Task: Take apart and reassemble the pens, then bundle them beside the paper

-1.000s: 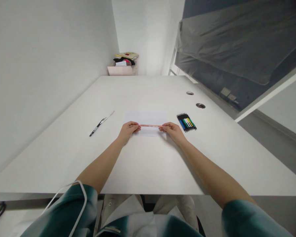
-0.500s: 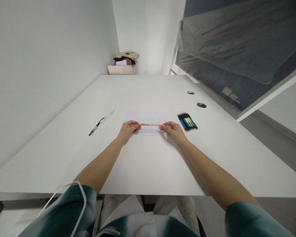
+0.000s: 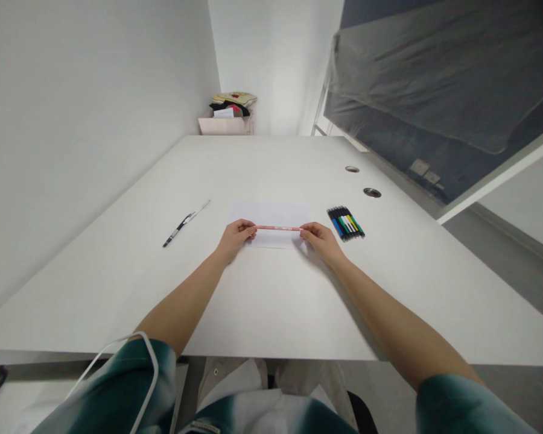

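A thin pink pencil-like stick [image 3: 278, 228] is held level above a sheet of white paper [image 3: 271, 213] on the white desk. My left hand [image 3: 238, 237] pinches its left end between thumb and fingers. At the right end, the fingertips of my right hand [image 3: 318, 237] are closed on the stick. Several dark pens with coloured labels [image 3: 346, 223] lie side by side to the right of the paper. Left of the paper, a black-and-white pen [image 3: 178, 230] lies at a slant, with a thin pale piece [image 3: 202, 208] at its upper end.
The white desk [image 3: 271, 307] has two round metal cable holes [image 3: 371, 193] on its right side. A pale box with cloth items [image 3: 221, 125] stands beyond the far edge. Walls rise at the left and back. A white cable [image 3: 151, 361] loops over my left sleeve.
The fingertips of my right hand have shifted slightly right along the stick, so more of its right end shows. My left hand keeps its hold. The view has shifted slightly.
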A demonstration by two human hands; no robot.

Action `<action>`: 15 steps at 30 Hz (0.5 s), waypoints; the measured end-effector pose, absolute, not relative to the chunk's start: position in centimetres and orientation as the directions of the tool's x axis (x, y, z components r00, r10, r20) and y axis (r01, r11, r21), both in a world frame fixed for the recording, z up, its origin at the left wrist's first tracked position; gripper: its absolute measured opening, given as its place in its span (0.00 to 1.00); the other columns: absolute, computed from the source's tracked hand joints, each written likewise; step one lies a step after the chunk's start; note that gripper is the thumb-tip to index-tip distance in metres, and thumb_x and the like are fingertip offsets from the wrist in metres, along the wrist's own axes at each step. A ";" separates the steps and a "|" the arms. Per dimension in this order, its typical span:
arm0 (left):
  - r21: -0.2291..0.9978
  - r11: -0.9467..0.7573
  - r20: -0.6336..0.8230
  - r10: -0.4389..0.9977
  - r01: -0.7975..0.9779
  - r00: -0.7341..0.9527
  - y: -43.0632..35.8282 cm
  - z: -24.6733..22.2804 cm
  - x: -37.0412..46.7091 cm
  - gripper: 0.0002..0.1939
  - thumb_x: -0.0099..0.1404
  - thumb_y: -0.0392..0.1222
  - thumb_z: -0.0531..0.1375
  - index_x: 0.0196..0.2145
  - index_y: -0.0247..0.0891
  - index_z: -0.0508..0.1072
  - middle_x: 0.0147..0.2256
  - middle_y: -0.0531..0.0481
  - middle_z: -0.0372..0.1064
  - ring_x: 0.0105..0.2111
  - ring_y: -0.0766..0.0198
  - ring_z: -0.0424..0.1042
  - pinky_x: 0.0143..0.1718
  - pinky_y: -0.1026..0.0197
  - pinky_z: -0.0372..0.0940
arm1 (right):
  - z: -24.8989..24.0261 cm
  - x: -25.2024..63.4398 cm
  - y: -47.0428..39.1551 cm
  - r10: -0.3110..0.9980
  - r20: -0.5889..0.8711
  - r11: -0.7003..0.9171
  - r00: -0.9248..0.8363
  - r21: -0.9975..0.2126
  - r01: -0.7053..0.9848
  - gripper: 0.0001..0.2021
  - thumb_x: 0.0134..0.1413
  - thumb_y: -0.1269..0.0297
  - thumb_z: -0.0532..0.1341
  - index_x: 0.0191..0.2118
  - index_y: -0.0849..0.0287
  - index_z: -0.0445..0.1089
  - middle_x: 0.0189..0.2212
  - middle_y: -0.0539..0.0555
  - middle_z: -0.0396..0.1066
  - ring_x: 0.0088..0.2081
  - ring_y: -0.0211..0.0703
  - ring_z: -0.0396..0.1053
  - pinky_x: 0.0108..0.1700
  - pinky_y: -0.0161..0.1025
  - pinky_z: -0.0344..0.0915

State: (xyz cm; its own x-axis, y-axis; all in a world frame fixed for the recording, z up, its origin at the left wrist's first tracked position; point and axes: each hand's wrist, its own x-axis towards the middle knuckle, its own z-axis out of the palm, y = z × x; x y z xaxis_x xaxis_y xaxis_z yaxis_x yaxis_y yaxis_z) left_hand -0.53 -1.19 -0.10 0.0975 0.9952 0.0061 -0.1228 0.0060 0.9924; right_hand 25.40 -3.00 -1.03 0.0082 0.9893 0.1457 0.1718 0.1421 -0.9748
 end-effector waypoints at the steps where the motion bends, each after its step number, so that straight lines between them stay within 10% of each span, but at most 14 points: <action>1: 0.993 -0.002 0.014 0.995 -0.116 0.096 -1.2 -0.1 -0.5 0.15 0.48 0.44 0.69 0.30 0.34 0.73 0.26 0.50 0.71 0.28 0.66 0.69 0.35 0.60 0.67 | -1.0 25.4 -3.0 0.989 0.150 0.146 0.010 -0.973 0.177 0.14 0.45 0.53 0.66 0.33 0.58 0.72 0.25 0.51 0.71 0.28 0.39 0.64 0.32 0.38 0.61; 15: 0.997 -0.049 0.056 0.994 -0.066 0.099 -1.0 -0.4 -0.6 0.12 0.50 0.44 0.66 0.30 0.35 0.73 0.24 0.52 0.68 0.26 0.68 0.66 0.31 0.63 0.62 | -1.6 25.7 -2.7 0.980 0.197 0.193 -0.006 -0.957 0.216 0.15 0.47 0.50 0.64 0.33 0.57 0.73 0.26 0.51 0.72 0.30 0.41 0.66 0.34 0.39 0.61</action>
